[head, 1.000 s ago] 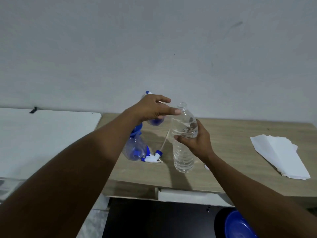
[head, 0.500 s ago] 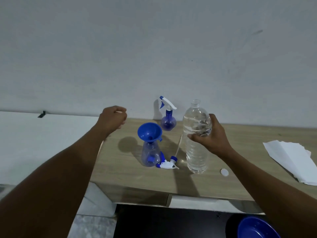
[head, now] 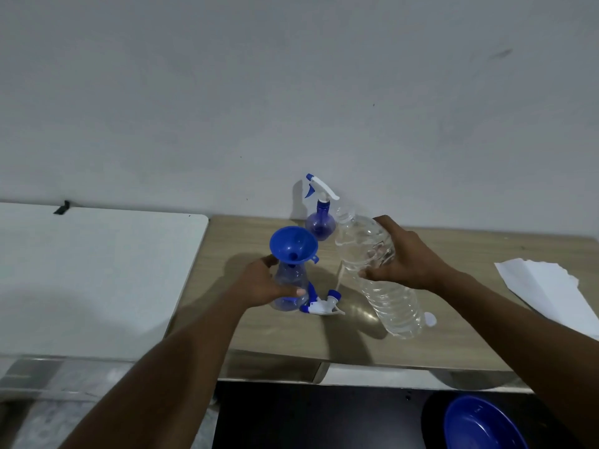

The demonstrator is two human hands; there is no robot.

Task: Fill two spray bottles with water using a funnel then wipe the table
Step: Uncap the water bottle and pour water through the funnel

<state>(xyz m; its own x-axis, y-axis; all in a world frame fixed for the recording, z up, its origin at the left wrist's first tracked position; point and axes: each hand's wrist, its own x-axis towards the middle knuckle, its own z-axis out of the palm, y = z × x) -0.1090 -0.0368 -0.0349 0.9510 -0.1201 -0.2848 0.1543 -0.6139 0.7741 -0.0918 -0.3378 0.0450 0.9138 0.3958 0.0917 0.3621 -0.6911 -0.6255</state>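
A blue funnel point(head: 293, 244) sits in the neck of an open, bluish spray bottle point(head: 289, 279) on the wooden table point(head: 453, 338). My left hand point(head: 259, 284) grips that bottle's body. Its detached white and blue spray head point(head: 321, 304) lies beside it. My right hand point(head: 406, 259) holds a clear, uncapped water bottle point(head: 376, 270) lifted off the table and tilted, its mouth up and to the left near the funnel. A second spray bottle point(head: 319, 218) with its head on stands at the back by the wall. The white cap point(head: 430, 319) lies on the table.
A stack of white paper towels point(head: 547, 293) lies at the table's right. A white surface point(head: 90, 273) adjoins the table on the left. A blue bowl point(head: 479, 422) sits low at the bottom right, below the table's front edge.
My left hand came back from the left and took hold of the funnel-topped spray bottle. My right hand lifted the water bottle off the table and tilted it toward the funnel.
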